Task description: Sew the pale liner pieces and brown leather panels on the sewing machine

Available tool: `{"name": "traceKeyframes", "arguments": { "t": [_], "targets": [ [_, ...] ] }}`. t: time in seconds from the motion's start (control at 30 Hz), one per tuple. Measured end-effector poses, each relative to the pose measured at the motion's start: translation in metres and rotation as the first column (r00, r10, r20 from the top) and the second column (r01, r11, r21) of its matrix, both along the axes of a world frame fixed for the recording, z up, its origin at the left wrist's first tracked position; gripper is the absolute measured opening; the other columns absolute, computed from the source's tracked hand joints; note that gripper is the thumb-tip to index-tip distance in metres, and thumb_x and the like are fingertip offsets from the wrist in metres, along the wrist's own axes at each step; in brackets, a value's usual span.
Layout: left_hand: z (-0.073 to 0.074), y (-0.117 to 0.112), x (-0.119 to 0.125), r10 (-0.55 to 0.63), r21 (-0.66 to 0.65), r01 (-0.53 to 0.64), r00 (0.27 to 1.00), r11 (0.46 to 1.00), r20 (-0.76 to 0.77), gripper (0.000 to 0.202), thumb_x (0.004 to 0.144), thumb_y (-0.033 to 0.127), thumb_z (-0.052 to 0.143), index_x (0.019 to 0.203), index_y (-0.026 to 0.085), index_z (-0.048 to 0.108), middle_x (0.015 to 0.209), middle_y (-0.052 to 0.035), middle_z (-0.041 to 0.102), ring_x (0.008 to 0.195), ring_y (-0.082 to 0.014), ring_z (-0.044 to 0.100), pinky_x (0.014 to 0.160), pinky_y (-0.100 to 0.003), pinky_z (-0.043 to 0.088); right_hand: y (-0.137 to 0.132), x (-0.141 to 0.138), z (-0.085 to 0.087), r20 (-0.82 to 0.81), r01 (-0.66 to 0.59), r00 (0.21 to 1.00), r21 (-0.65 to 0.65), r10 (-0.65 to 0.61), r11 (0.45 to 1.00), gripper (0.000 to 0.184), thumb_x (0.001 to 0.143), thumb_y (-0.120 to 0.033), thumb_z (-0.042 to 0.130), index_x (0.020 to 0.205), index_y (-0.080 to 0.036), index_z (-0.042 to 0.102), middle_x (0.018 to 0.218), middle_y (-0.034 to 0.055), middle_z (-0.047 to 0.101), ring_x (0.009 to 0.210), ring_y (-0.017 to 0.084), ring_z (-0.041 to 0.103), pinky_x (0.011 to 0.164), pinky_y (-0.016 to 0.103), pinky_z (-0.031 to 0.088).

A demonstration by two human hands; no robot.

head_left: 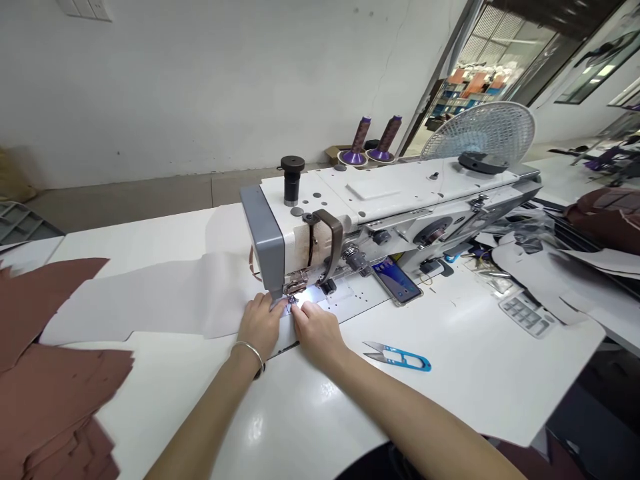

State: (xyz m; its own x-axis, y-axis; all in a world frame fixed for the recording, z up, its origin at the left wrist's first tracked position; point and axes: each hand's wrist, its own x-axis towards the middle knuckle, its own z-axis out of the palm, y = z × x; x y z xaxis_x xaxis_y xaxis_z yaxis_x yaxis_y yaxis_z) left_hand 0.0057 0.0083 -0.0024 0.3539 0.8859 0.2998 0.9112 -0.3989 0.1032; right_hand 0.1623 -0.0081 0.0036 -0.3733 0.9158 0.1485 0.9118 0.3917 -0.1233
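A sewing machine (320, 227) stands before me, its lamp lighting the needle area. A long pale sheet of material (145, 300) runs from the left up to the presser foot (293, 300). My left hand (260, 325), with a bangle at the wrist, is closed on the sheet's right end, just left of the foot. Just right of the foot, my right hand (317, 327) has its fingers pressed together at the machine bed; whatever they pinch is hidden beneath them. Blue-handled thread snips (400, 358) lie apart on the table, right of my right hand.
Brown cut pieces (65, 407) are piled at the left. A phone (397, 280) lies by the machine's base. Two thread cones (357, 143) and a fan (480, 133) stand behind the machine. Pale cut pieces (550, 260) and clutter cover the right side.
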Motion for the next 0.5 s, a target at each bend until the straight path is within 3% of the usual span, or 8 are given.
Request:
{"name": "traceKeyframes", "arguments": {
  "t": [0.13, 0.23, 0.3, 0.37, 0.43, 0.5],
  "targets": [
    [0.011, 0.0, -0.008, 0.013, 0.043, -0.008, 0.995, 0.999, -0.101, 0.036, 0.081, 0.008, 0.043, 0.107, 0.021, 0.064, 0.1, -0.0118, 0.066, 0.116, -0.0302, 0.046, 0.098, -0.054, 0.032, 0.0, 0.0, 0.003, 0.02, -0.001, 1.0, -0.022, 0.001, 1.0, 0.018, 0.091, -0.015, 0.041, 0.098, -0.02, 0.056, 0.082, 0.0034, 0.056, 0.071, 0.015, 0.047, 0.051, 0.029, 0.02],
    [0.019, 0.011, -0.034, 0.17, 0.093, -0.155, 0.968, 0.984, -0.182, 0.037, 0.08, 0.006, 0.04, 0.104, 0.02, 0.064, 0.115, -0.0121, 0.062, 0.128, -0.0336, 0.036, 0.103, -0.065, 0.019, 0.0, -0.001, 0.005, 0.024, 0.0, 1.0, -0.054, 0.002, 0.999, 0.019, 0.088, -0.01, 0.042, 0.095, -0.02, 0.056, 0.084, 0.0036, 0.056, 0.073, 0.015, 0.048, 0.051, 0.028, 0.022],
    [0.028, 0.022, -0.062, 0.271, 0.116, -0.253, 0.945, 0.96, -0.183, 0.038, 0.081, 0.005, 0.038, 0.105, 0.019, 0.064, 0.119, -0.0118, 0.061, 0.124, -0.0323, 0.041, 0.1, -0.06, 0.028, 0.0, -0.001, 0.007, 0.022, -0.001, 1.0, -0.067, 0.002, 0.998, 0.02, 0.087, -0.009, 0.042, 0.095, -0.02, 0.056, 0.084, 0.004, 0.056, 0.075, 0.016, 0.048, 0.052, 0.027, 0.023],
    [0.043, 0.03, -0.094, 0.314, 0.143, -0.294, 0.936, 0.945, -0.157, 0.034, 0.081, 0.008, 0.039, 0.103, 0.017, 0.064, 0.115, -0.0114, 0.063, 0.111, -0.0273, 0.053, 0.092, -0.047, 0.041, 0.0, -0.001, 0.007, 0.016, 0.001, 1.0, -0.069, 0.0, 0.998, 0.019, 0.088, -0.01, 0.041, 0.095, -0.02, 0.056, 0.086, 0.0045, 0.056, 0.076, 0.016, 0.048, 0.053, 0.026, 0.025],
    [0.066, 0.031, -0.124, 0.349, 0.218, -0.319, 0.93, 0.922, -0.119, 0.03, 0.079, 0.01, 0.042, 0.097, 0.017, 0.065, 0.108, -0.0089, 0.065, 0.102, -0.0237, 0.057, 0.084, -0.039, 0.046, 0.0, -0.001, 0.007, 0.01, 0.004, 1.0, -0.071, -0.003, 0.997, 0.019, 0.09, -0.011, 0.04, 0.095, -0.02, 0.056, 0.086, 0.0044, 0.056, 0.077, 0.016, 0.049, 0.053, 0.026, 0.026],
    [0.092, 0.021, -0.145, 0.358, 0.312, -0.329, 0.933, 0.891, -0.038, 0.028, 0.076, 0.01, 0.044, 0.093, 0.018, 0.065, 0.106, -0.005, 0.065, 0.103, -0.0222, 0.056, 0.086, -0.038, 0.046, 0.001, -0.001, 0.008, 0.006, 0.006, 1.0, -0.078, -0.005, 0.997, 0.018, 0.09, -0.012, 0.04, 0.094, -0.02, 0.055, 0.086, 0.004, 0.056, 0.077, 0.016, 0.049, 0.054, 0.026, 0.027]
  ]
}}
